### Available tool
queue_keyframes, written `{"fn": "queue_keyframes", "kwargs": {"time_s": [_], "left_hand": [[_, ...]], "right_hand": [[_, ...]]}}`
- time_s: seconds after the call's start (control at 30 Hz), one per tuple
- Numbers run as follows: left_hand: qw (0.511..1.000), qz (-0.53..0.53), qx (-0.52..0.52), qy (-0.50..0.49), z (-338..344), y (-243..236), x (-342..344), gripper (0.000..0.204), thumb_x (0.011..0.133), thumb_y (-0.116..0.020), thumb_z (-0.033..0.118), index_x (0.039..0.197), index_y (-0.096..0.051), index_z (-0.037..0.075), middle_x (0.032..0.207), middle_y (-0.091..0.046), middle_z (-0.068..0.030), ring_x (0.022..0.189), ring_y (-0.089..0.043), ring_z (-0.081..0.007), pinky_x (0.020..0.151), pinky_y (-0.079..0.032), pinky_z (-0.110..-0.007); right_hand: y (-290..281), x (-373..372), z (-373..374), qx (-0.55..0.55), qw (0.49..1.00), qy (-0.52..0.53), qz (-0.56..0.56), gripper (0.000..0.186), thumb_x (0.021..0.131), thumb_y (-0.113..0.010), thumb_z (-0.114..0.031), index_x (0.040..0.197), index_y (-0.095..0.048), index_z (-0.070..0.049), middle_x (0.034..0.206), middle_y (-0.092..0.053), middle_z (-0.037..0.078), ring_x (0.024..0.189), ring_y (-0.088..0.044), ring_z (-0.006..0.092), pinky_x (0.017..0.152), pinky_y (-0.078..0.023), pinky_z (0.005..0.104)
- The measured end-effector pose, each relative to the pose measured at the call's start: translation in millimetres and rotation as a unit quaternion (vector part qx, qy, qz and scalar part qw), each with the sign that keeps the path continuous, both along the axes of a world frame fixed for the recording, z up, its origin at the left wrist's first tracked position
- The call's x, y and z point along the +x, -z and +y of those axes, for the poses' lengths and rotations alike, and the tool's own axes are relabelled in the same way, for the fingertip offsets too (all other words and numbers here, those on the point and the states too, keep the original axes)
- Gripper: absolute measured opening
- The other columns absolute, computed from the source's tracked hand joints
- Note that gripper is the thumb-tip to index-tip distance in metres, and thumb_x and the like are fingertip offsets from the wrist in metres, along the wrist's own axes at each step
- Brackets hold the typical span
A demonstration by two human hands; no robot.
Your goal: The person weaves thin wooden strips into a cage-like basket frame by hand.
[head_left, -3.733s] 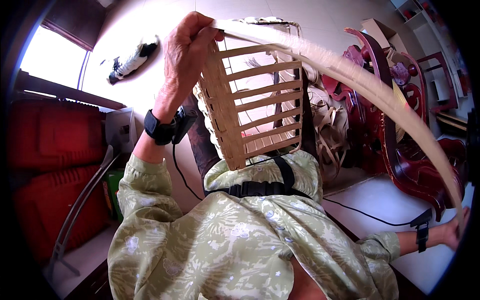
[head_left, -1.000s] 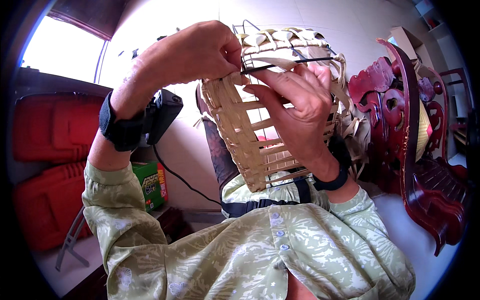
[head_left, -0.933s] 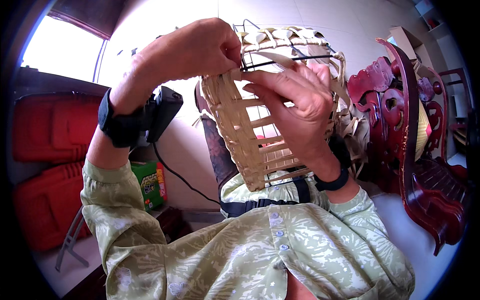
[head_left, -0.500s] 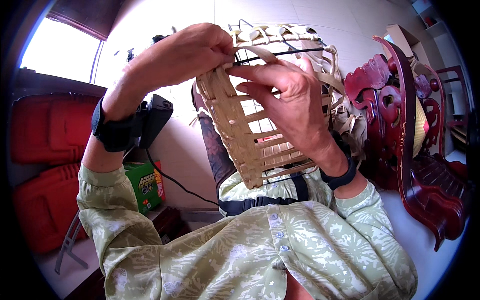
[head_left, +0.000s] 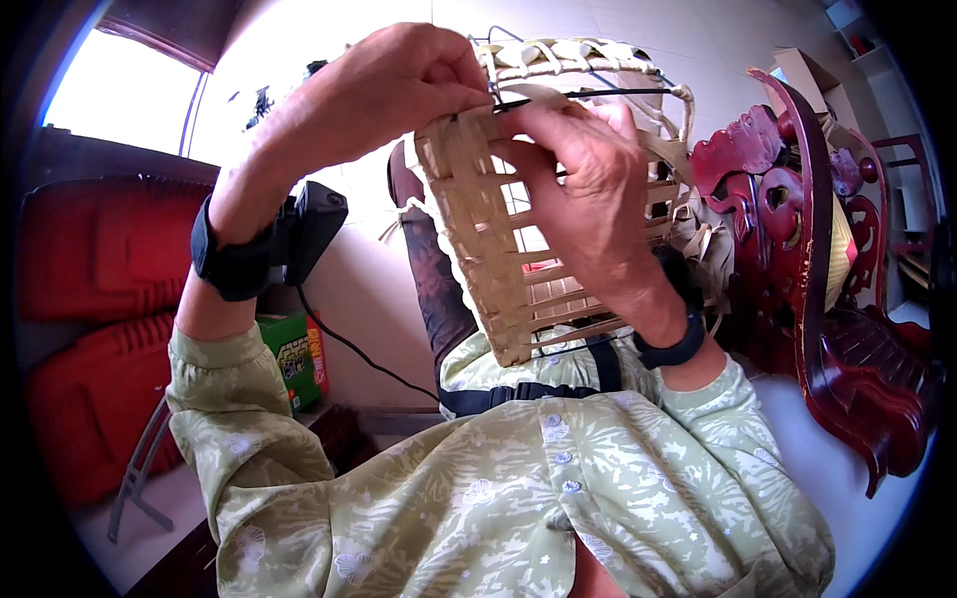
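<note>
A pale woven basket (head_left: 483, 239) on a dark wire frame rests on my lap, its side wall tilted toward me. At its upper left corner my left hand (head_left: 424, 75) pinches a flat weaving strip against the rim. My right hand (head_left: 588, 179) is bent over the same rim just to the right, thumb and fingers closing on the strip (head_left: 538, 97) beside the black wire (head_left: 618, 92). The fingertips of both hands nearly meet there. Wrapped strips cover the far rim (head_left: 568, 55), while part of the open lattice is hidden behind my right hand.
Carved dark red wooden furniture (head_left: 812, 269) stands close on the right. Red cushions (head_left: 100, 259) lie at the left, near a green box (head_left: 289, 359). Loose strips (head_left: 708, 254) hang by the basket's right side. A black cable (head_left: 364, 349) runs from the wrist device to my waist.
Both hands and the basket's top have shifted slightly up and to the right. The strip's raised loop between the hands looks shorter and lies closer to the rim.
</note>
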State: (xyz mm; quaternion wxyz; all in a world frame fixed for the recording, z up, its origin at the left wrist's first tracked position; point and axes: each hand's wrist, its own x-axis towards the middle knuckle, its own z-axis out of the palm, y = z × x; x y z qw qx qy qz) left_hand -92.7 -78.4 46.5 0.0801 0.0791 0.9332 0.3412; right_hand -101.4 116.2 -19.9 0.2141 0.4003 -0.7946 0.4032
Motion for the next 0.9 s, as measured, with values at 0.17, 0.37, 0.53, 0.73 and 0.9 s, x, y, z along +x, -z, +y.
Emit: {"fn": "queue_keyframes", "kwargs": {"time_s": [0.17,0.37,0.53,0.73,0.9], "left_hand": [[0.988,0.101,0.113,-0.003,-17.5,23.6,8.2,0.018,0.093,-0.062,0.016,0.098,-0.066,-0.001,0.081,-0.067,-0.0054,0.076,-0.063,-0.0102,0.069,-0.051,-0.025],[0.982,0.052,0.181,-0.015,-14.0,21.5,22.0,0.022,0.098,-0.06,0.02,0.103,-0.07,0.001,0.091,-0.069,-0.0005,0.089,-0.06,-0.006,0.084,-0.048,-0.023],[0.988,0.035,0.148,-0.038,-11.6,18.8,24.3,0.027,0.1,-0.059,0.026,0.107,-0.072,0.004,0.097,-0.07,0.0006,0.096,-0.06,-0.0062,0.092,-0.045,-0.023],[0.976,0.07,0.189,-0.082,-6.6,27.4,27.1,0.033,0.096,-0.061,0.032,0.109,-0.072,0.004,0.094,-0.07,-0.0017,0.089,-0.06,-0.008,0.082,-0.046,-0.024],[0.978,0.071,0.183,-0.071,-9.4,31.2,22.0,0.033,0.096,-0.061,0.032,0.11,-0.072,0.004,0.094,-0.07,-0.002,0.09,-0.061,-0.0084,0.083,-0.046,-0.025]], "right_hand": [[3.0,-5.5,9.2,0.024,0.998,-0.036,-0.035,0.008,0.083,-0.065,-0.005,0.091,-0.065,-0.006,0.085,-0.067,0.006,0.079,-0.061,0.024,0.08,-0.038,0.0357],[-1.0,2.4,7.7,-0.01,0.986,0.006,0.165,0.012,0.078,-0.071,-0.004,0.088,-0.065,-0.007,0.089,-0.062,0.005,0.081,-0.059,0.0232,0.077,-0.041,0.0355],[4.5,-0.6,4.1,-0.058,0.994,-0.041,0.077,0.015,0.075,-0.075,0.0,0.085,-0.064,-0.006,0.084,-0.064,0.004,0.069,-0.06,0.0195,0.062,-0.047,0.0316],[-22.2,-15.8,14.8,0.045,0.989,-0.131,-0.055,0.014,0.084,-0.073,-0.008,0.093,-0.064,-0.004,0.078,-0.065,0.005,0.068,-0.064,0.0208,0.062,-0.05,0.0315],[-14.5,-20.6,16.5,0.032,0.994,-0.096,0.042,0.012,0.082,-0.074,-0.008,0.091,-0.066,-0.004,0.079,-0.066,0.006,0.072,-0.066,0.0228,0.062,-0.049,0.033]]}}
